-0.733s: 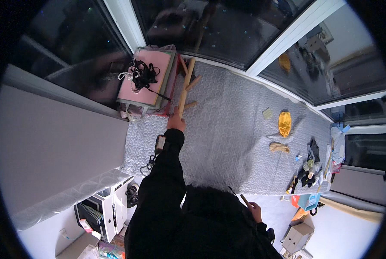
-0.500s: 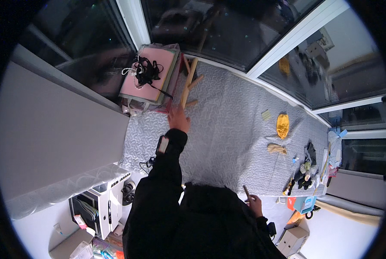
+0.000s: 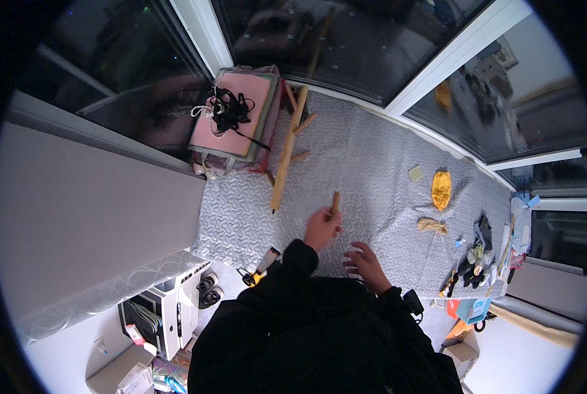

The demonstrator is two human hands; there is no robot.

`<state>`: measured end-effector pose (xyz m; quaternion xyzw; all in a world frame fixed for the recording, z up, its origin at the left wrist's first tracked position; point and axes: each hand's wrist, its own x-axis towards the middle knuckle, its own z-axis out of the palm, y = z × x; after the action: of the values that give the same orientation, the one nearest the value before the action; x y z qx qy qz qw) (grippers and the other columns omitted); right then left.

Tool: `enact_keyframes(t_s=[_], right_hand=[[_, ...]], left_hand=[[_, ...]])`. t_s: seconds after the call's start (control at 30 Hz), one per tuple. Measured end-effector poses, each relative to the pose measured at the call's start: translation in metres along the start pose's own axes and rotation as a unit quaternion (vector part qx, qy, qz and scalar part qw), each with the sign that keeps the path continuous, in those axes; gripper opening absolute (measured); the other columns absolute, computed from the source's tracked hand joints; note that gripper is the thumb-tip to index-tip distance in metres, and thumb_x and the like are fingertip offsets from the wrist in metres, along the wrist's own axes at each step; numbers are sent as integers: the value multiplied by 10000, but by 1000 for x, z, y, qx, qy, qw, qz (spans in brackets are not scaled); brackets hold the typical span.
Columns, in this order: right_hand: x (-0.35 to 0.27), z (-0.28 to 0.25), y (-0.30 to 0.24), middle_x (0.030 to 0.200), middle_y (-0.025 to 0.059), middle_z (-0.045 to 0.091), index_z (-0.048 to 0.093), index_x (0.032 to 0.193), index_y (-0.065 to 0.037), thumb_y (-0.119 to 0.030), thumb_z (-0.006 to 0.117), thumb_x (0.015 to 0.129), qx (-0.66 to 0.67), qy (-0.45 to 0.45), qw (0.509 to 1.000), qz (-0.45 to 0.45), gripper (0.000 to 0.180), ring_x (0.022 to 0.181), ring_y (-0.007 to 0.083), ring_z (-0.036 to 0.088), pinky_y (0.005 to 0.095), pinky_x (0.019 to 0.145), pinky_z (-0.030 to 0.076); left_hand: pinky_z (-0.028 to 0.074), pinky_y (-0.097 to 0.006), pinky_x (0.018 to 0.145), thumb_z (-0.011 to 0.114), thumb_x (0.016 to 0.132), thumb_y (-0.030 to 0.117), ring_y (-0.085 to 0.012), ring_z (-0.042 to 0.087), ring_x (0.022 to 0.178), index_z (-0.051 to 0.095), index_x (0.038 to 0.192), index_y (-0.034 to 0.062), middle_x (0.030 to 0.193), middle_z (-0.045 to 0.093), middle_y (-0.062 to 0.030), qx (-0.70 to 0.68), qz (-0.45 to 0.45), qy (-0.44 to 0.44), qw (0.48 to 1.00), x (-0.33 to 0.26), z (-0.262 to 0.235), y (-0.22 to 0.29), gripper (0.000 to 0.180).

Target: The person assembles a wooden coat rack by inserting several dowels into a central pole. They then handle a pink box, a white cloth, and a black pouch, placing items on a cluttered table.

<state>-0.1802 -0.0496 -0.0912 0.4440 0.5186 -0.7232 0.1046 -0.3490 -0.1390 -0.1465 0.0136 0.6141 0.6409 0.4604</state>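
Note:
My left hand point(image 3: 322, 228) is closed around a short wooden peg point(image 3: 336, 202), which sticks up from its fingers above the grey quilted cover. To the right and a little nearer, my right hand point(image 3: 367, 266) has its fingers spread and holds nothing. Beyond my left hand lies a long wooden post point(image 3: 285, 164) with several short pegs jutting from its sides. Its near end is bare, and its far end reaches toward the window frame.
A pink-topped stack point(image 3: 234, 125) in a clear bag, with black cords on it, stands beside the post at the far left. Right on the quilted cover point(image 3: 372, 171) lie a yellow pouch point(image 3: 441, 190), a tan cloth point(image 3: 432, 226) and a dark clothing pile point(image 3: 477, 259). Windows border the far side.
My left hand has left the post, come nearer and right, and now holds the peg that my right hand held. My right hand has moved left and opened.

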Motion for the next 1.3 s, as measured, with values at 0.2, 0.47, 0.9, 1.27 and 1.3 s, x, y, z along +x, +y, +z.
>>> enact_keyframes(t_s=[0.2,0.47,0.9,1.27,1.3], right_hand=[[12,-70,56,998,115,657,518,1213,-32,-200,596,917,8,69,991,110,349,822,209,659,318,652,508],[11,-104,104,943,102,662,556,1153,-45,-198,567,917,-1,102,985,140,282,760,199,662,312,607,501],[15,-108,131,854,107,631,551,1106,-18,-124,562,902,33,101,981,165,230,655,176,612,275,523,484],[14,-112,131,877,93,659,571,1110,-48,-196,537,914,-6,110,980,168,247,694,194,647,311,568,507],[14,-114,132,879,94,659,571,1108,-46,-195,538,912,-3,101,983,156,249,693,192,646,311,568,507]], left_hand=[[516,-465,633,556,917,216,-379,656,714,599,1062,6,834,653,-210,279,171,194,925,96,-94,53,258],[516,-525,694,596,847,167,-429,639,867,614,1063,52,914,657,-232,478,250,281,794,183,-118,116,245],[507,-490,833,656,798,102,-420,606,980,553,1259,51,1034,630,-253,502,190,190,822,196,-126,98,476],[502,-500,834,605,822,93,-420,605,994,583,1208,68,1061,631,-254,502,200,236,808,207,-124,100,387],[502,-498,833,594,829,97,-415,608,992,597,1195,73,1065,633,-250,504,191,238,808,210,-124,103,367]])
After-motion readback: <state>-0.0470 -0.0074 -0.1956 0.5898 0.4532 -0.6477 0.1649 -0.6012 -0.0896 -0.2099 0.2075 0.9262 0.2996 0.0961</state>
